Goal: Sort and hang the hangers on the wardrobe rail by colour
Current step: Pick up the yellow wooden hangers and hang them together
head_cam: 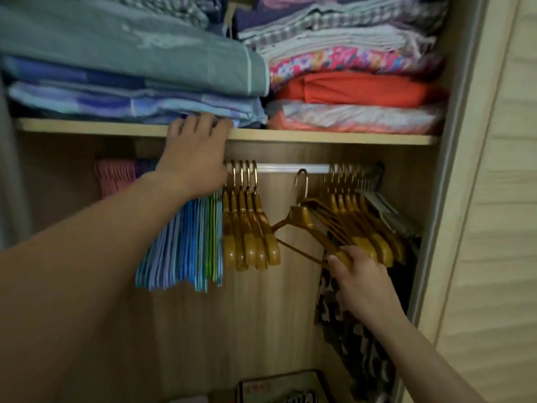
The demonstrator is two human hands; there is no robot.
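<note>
A white metal wardrobe rail is seen running left to right under a pale wooden shelf. The left hand is laid against the front edge of that shelf, its fingers lightly bent over the edge and touching the lowest of the folded blue bedding; nothing is gripped by it. The right hand is closed round the lower right end of a single amber plastic hanger with a gold metal hook. That hanger is held tilted below the rail, and its hook is seen just under the bare middle stretch of the rail, apart from it.

On the rail, a group of four amber plastic hangers is hung just right of the left hand. A second, larger bunch of amber hangers is hung further right, splayed toward the right hand. Thin blue and green striped hangers are packed together left of the four amber ones, partly hidden by the left forearm. Pink hangers are seen at the far left of the rail.

A patterned dark garment is hung below the right bunch. Folded orange and floral fabrics are stacked on the right of the shelf.
</note>
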